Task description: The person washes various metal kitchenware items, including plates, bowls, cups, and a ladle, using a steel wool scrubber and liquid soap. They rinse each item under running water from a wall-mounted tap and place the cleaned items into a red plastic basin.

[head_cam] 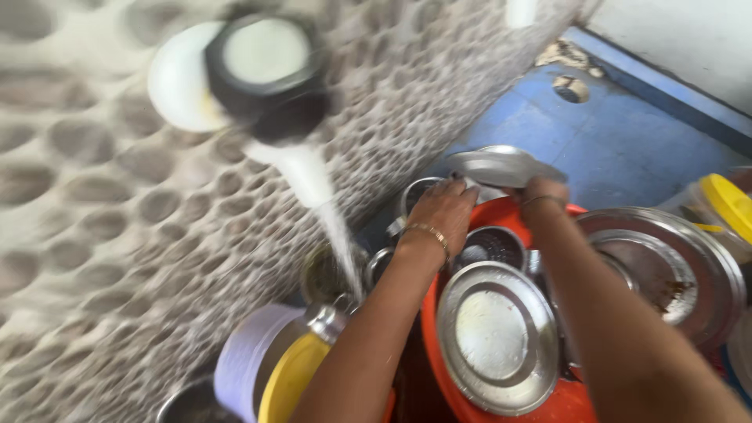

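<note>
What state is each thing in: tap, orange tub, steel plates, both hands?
Black-and-white wall tap: open, water streaming down.
Round orange plastic tub: loaded with steel dishes.
Flat round steel plate: lying in the tub, face up.
Steel plate at the back: lifted, tilted, gripped by both hands.
Left hand: gripping that plate's left edge.
Right hand: gripping its right edge.
Large steel plate: soiled, brown residue.

Two bare forearms enter from the bottom of the frame, with no sleeves in view. The left hand [445, 210], near the centre, has a thin gold-coloured bangle at its wrist. The right hand [546, 190], just right of centre, wears a slimmer, plain bangle.
</note>
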